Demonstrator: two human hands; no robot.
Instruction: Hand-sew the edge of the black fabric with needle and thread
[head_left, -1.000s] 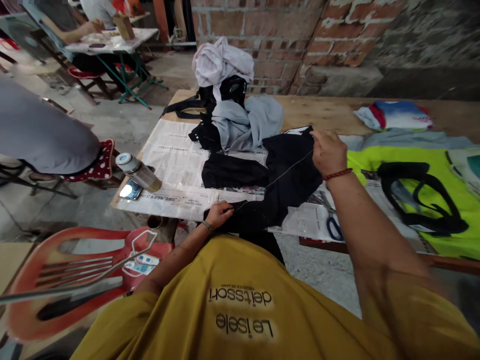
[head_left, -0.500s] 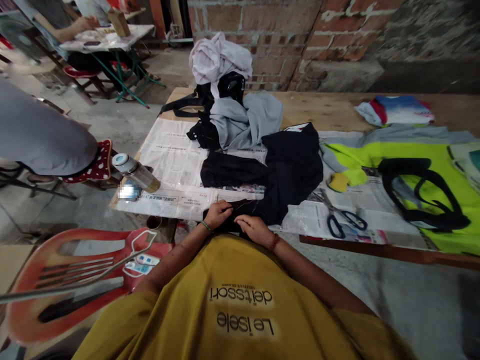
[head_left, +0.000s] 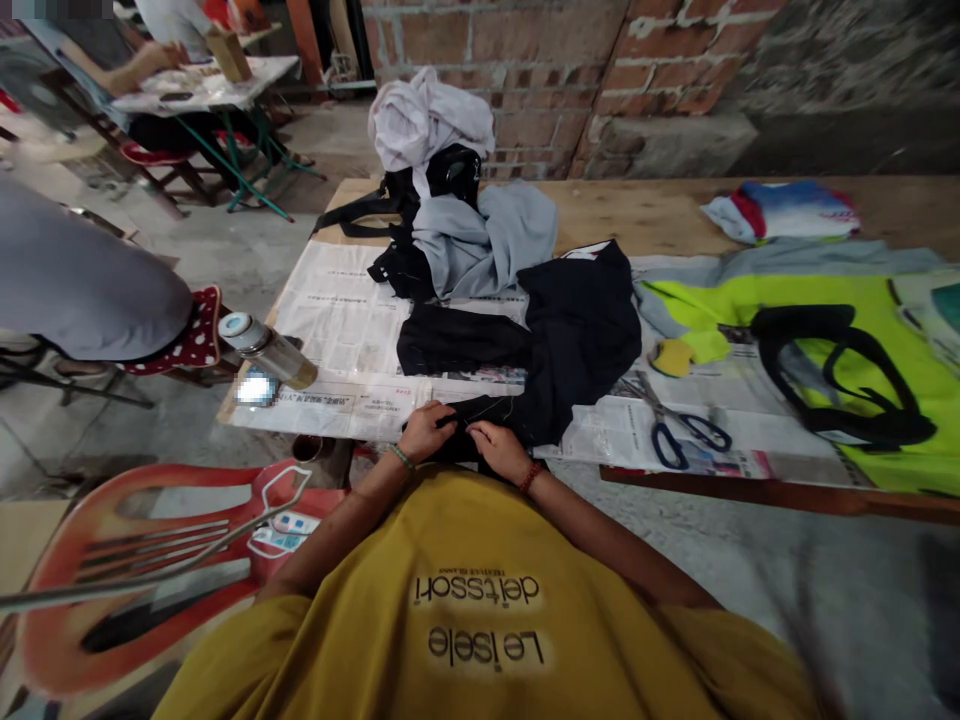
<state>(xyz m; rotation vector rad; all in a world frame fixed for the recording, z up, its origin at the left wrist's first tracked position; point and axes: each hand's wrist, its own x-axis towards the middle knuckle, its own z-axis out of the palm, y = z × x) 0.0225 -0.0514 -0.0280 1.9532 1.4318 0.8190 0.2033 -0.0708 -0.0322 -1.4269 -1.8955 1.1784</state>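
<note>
— What is at the left of the bench (head_left: 645, 215)?
— A bottle (head_left: 266, 348) lying on the newspaper (head_left: 341, 320). Next, the left hand (head_left: 426, 430) — its fingers are curled and pinch the near edge of the black cloth (head_left: 577, 335).
— And the right hand (head_left: 500, 447)?
— Just beside it, fingers bent, pressing on the same edge; I cannot tell if they grip a needle. The cloth lies at the bench's near edge — scissors (head_left: 679, 430) to its right.

Matt black cloth (head_left: 577, 330), printed newspaper (head_left: 341, 320), rough wooden table (head_left: 637, 215), glossy plastic chair (head_left: 67, 560)
</note>
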